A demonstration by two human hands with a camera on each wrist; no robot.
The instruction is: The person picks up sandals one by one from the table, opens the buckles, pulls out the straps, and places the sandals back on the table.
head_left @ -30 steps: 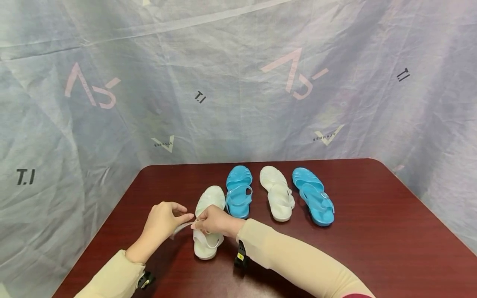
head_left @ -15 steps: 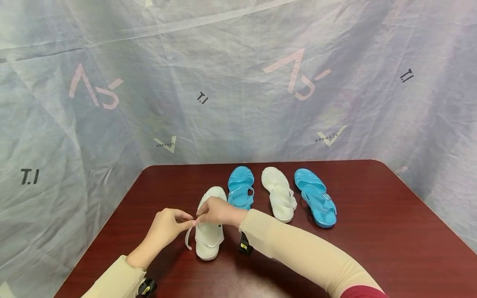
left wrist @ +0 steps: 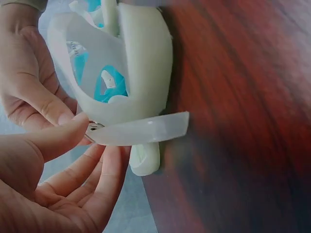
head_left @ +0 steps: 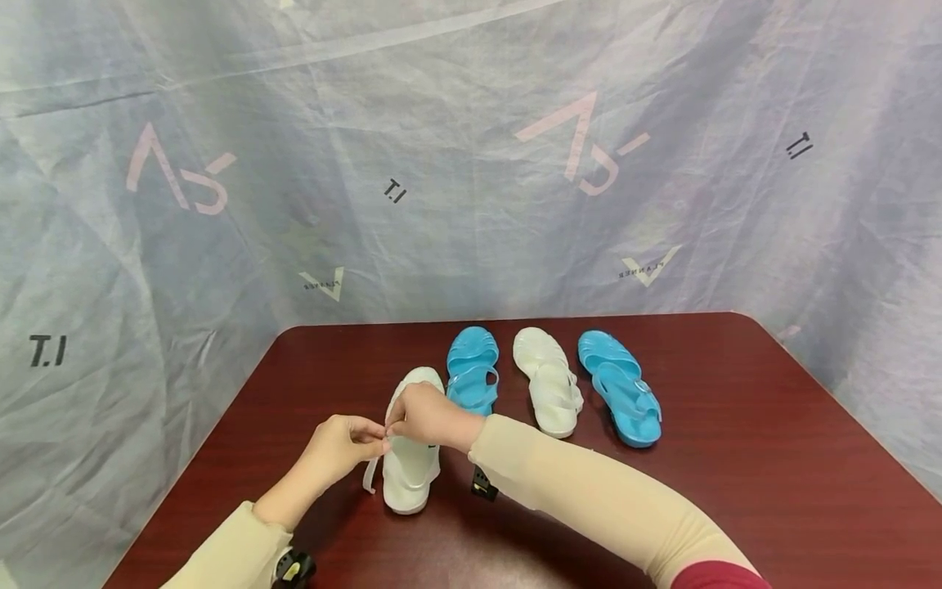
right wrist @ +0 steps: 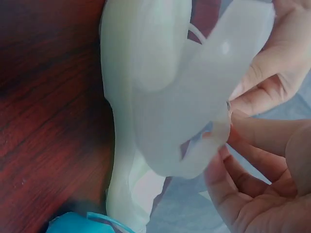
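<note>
white sandal sat sole-down on the dark red table, toe pointing away from the person, left of the other three. left hand — thumb and fingers nearly closed, pinching the pale strap by a small metal-looking piece; the strap's free end stuck out past the fingers. right hand pinched the sandal's side edge at the same spot, fingertips almost meeting the left's.

likeliest trouble, as judged: the slip. strap looked smooth and bendy, so a slack left pinch might have let it spring away. small fitting, crowded fingertips — easy to misalign or hide from sight. a hard tug at one side could have tipped or dragged the light-looking sandal, perhaps knocking the blue sandal just beside it. whether strap and fitting were engaged, could not tell.
</note>
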